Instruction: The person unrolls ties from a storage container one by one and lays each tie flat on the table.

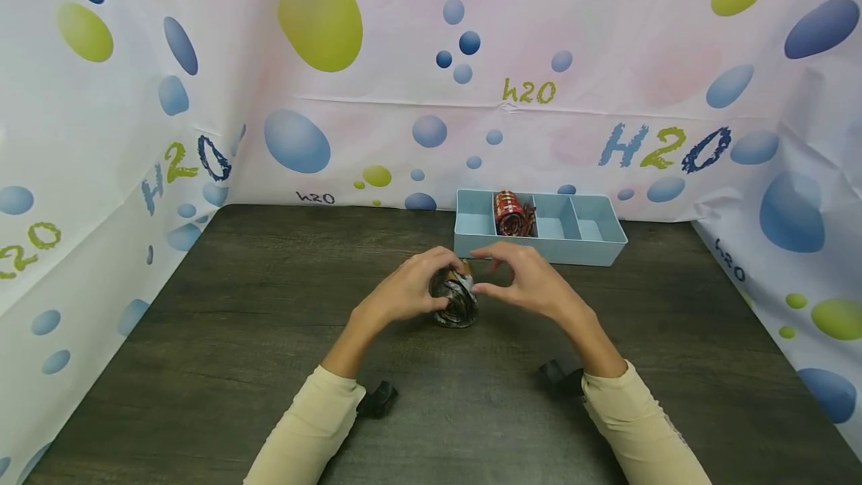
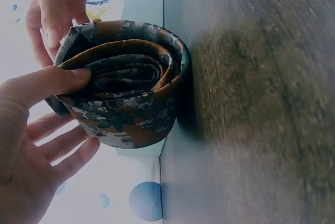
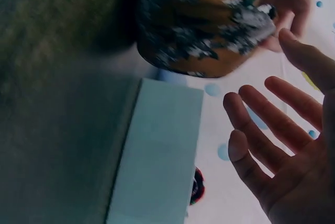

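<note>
A rolled-up necktie [image 1: 458, 305] with a dark, brown and silvery floral pattern rests on the table, its spiral end facing me. My left hand [image 1: 407, 287] grips it from the left; in the left wrist view the thumb presses on the rolled edge of the necktie [image 2: 125, 116]. To the right of the roll is my right hand [image 1: 532, 283], fingers apart and holding nothing. In the right wrist view its thumb tip comes close to the loose end of the necktie [image 3: 204, 35]; whether they touch I cannot tell.
Just behind the hands stands a light blue divided box [image 1: 559, 251]. A red patterned roll [image 1: 515, 215] lies in one of its middle compartments. The dark wooden table [image 1: 269, 305] is bordered by a white sheet [image 1: 390, 36] printed with blue and green spots.
</note>
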Demonstrator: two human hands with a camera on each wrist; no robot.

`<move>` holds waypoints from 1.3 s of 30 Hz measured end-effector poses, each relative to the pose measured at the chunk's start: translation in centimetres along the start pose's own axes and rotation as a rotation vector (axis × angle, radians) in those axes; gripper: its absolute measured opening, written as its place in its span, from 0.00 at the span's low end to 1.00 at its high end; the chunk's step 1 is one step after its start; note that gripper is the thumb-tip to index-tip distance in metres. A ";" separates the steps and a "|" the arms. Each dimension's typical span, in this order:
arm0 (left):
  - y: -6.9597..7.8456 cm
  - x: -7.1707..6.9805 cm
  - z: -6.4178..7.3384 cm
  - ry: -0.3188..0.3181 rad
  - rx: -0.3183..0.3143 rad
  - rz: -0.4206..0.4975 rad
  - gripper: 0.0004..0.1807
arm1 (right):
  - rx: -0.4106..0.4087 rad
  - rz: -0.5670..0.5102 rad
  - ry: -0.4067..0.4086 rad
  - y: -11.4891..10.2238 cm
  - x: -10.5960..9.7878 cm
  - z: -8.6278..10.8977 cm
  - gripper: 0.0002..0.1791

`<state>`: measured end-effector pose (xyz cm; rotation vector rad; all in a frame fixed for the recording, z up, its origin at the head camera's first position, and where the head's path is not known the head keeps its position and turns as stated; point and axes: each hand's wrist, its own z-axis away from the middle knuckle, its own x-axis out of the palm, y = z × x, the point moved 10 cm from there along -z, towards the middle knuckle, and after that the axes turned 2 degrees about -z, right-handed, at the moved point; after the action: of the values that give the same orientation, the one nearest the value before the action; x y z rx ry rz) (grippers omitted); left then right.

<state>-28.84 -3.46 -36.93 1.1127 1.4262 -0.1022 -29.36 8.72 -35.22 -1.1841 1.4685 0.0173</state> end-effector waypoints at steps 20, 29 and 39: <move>0.3 0.4 -0.1 0.015 -0.018 -0.040 0.31 | -0.031 -0.089 -0.041 -0.1 2.1 -0.4 0.23; 0.2 0.3 -0.1 0.025 -0.020 -0.002 0.33 | -0.054 -0.059 0.006 -0.2 1.6 -0.3 0.21; -0.2 0.3 0.0 0.017 -0.041 0.003 0.35 | 0.049 -0.078 -0.027 1.4 0.1 0.3 0.19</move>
<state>-28.90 -3.43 -37.24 1.0846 1.4352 -0.0615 -30.00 9.53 -36.17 -1.1961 1.3904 -0.0562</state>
